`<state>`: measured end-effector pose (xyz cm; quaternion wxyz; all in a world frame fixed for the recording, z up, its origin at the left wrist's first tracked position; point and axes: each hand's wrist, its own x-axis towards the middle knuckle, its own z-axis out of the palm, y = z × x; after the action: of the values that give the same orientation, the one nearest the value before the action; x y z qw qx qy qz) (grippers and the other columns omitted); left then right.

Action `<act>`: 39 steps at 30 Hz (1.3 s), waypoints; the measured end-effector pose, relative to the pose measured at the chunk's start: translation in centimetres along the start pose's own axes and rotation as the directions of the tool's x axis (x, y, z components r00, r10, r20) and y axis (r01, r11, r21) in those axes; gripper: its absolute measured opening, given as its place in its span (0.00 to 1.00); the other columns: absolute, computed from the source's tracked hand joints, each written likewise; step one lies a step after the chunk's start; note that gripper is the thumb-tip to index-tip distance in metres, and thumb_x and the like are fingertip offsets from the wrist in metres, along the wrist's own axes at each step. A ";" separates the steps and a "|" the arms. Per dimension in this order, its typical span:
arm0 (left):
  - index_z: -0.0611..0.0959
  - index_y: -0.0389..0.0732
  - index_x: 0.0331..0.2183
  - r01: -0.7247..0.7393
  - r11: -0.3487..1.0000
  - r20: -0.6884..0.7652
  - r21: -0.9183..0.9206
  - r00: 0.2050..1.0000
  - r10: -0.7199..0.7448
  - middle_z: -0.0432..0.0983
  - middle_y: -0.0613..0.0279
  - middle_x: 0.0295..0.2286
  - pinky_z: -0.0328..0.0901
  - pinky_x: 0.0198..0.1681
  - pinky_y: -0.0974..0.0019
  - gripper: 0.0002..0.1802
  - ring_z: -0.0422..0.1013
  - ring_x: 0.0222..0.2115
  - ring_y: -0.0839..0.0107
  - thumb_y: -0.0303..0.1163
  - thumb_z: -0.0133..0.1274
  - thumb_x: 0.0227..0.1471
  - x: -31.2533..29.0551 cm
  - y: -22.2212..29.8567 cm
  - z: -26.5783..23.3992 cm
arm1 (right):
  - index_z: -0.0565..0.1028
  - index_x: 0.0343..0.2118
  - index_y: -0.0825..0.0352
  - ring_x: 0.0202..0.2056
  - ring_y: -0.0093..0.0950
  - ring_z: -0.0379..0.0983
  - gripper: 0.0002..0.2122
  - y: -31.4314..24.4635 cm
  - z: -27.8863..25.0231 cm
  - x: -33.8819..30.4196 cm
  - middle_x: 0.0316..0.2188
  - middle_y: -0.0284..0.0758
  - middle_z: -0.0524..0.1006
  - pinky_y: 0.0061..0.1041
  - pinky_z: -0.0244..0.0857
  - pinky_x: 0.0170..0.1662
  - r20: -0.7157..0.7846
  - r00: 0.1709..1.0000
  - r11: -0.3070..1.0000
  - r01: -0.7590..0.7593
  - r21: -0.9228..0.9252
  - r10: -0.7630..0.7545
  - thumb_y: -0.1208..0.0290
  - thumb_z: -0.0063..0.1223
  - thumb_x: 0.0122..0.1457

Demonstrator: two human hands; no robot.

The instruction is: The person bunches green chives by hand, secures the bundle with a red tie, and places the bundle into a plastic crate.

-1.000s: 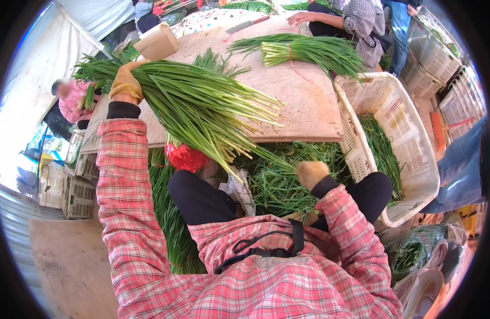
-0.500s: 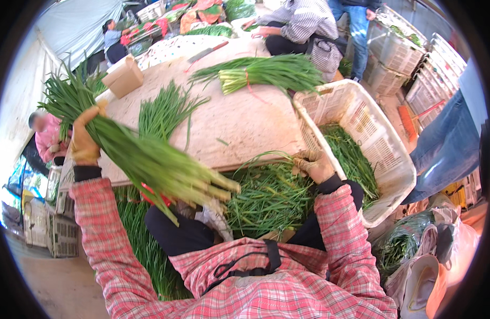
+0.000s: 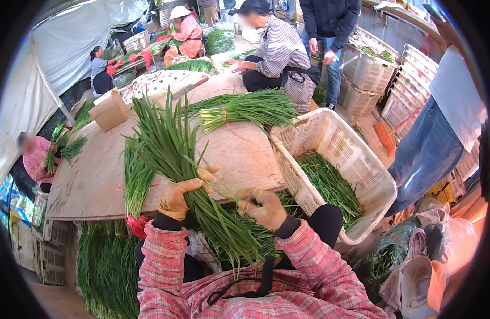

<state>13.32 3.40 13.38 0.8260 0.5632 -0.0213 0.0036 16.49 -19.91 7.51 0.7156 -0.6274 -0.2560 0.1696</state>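
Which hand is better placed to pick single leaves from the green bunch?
Probably the right hand: its bent fingers are close beside the green bunch. The left hand is wrapped around the bunch, so it seems occupied with holding.

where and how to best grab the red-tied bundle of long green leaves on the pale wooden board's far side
Probably around the pale stems just beside the red tie, coming from the near left: there the bundle is gathered and narrow, while its leaf tips splay right.
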 end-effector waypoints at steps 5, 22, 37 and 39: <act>0.80 0.33 0.32 -0.082 0.993 -0.096 -0.089 0.993 0.074 0.74 0.45 0.41 0.69 0.33 0.70 0.13 0.72 0.28 0.69 0.27 0.51 0.40 -0.6 0.1 -2.2 | 0.77 0.31 0.70 0.26 0.24 0.72 0.04 0.8 0.5 -0.3 0.24 0.34 0.76 0.20 0.66 0.32 0.030 0.972 0.779 0.204 -0.593 -0.232 0.75 0.58 0.53; 0.80 0.31 0.30 -0.195 0.969 -0.187 0.154 0.957 0.222 0.75 0.44 0.39 0.68 0.34 0.65 0.11 0.72 0.27 0.65 0.25 0.51 0.40 -1.8 0.4 -2.0 | 0.74 0.40 0.76 0.27 0.16 0.68 0.10 0.6 2.2 -0.1 0.25 0.30 0.76 0.16 0.65 0.32 0.011 0.999 0.995 -0.040 -0.090 0.041 0.76 0.53 0.58; 0.80 0.32 0.33 -0.073 0.971 -0.156 0.227 0.982 0.110 0.76 0.50 0.39 0.68 0.34 0.67 0.11 0.73 0.29 0.66 0.26 0.52 0.44 -1.5 -0.9 0.3 | 0.75 0.39 0.75 0.27 0.15 0.67 0.09 1.3 3.7 0.5 0.25 0.29 0.75 0.15 0.63 0.31 -0.323 0.946 0.970 0.051 0.237 0.029 0.75 0.52 0.59; 0.79 0.31 0.34 -0.037 0.962 -0.183 0.269 0.979 0.089 0.77 0.50 0.36 0.68 0.32 0.69 0.12 0.71 0.28 0.70 0.26 0.50 0.44 -1.4 -1.5 1.0 | 0.75 0.40 0.74 0.25 0.15 0.67 0.09 1.6 3.1 0.6 0.25 0.29 0.75 0.14 0.62 0.29 -0.313 0.945 0.961 -0.001 0.276 0.091 0.76 0.53 0.58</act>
<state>11.96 1.92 12.31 0.7413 0.6642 0.0418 0.0877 15.29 -16.78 6.24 0.8229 -0.5482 -0.0946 0.1152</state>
